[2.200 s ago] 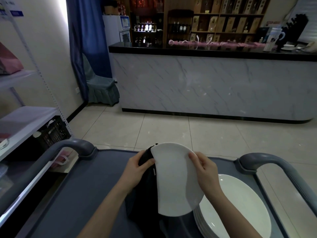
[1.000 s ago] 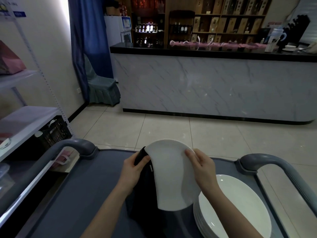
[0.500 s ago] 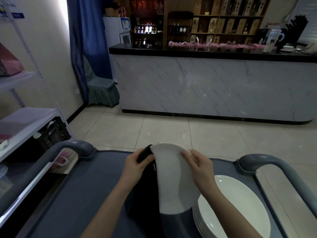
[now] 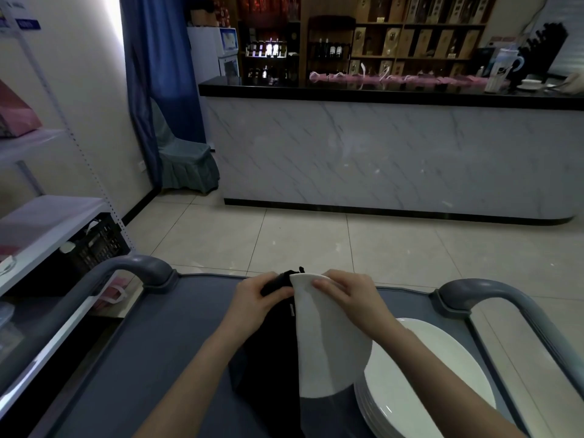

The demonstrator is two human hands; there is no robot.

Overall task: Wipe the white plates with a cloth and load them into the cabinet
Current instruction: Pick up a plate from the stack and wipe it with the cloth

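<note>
The right hand [image 4: 350, 301] pinches the white plate [image 4: 328, 343] by its top rim, tilting it on edge over the cart [image 4: 158, 343], likely so the left hand [image 4: 252, 306], gripping the black cloth [image 4: 268, 358], can rub its rim. The stack of plates [image 4: 426, 384] lies just beside.

The plate [image 4: 328, 343] I hold is plain white with no pattern, shaded grey down one side. The cloth [image 4: 271, 368] I grip against it is solid black. The stack of plates [image 4: 407, 418] is the same bare white. The cart top [image 4: 151, 358] is a dull slate blue, and its handles [image 4: 139, 263] are a lighter grey. The floor tiles [image 4: 316, 241] are pale beige with thin dark joints. The counter front [image 4: 379, 159] is white marble crossed by slanting grey veins, its countertop [image 4: 347, 91] black. The curtain [image 4: 158, 74] is deep blue, the chair cover [image 4: 186, 169] grey-green, the crate [image 4: 94, 245] black and the back shelves [image 4: 410, 36] brown wood.
</note>
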